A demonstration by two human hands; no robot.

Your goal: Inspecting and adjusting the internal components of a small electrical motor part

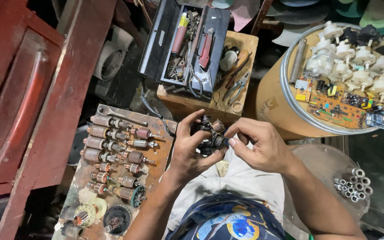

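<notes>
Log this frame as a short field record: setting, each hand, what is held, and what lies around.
setting: cluttered repair bench, seen from above
left hand: grips a small dark motor part from the left
right hand: fingertips pinch the part's right end
left of hands: rows of copper-wound armatures on a rusty board
above: open toolbox
right: drum topped with circuit boards and white parts

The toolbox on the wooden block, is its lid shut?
No, the toolbox stands open with its lid swung back, and a red-handled tool and other tools show inside.
</notes>
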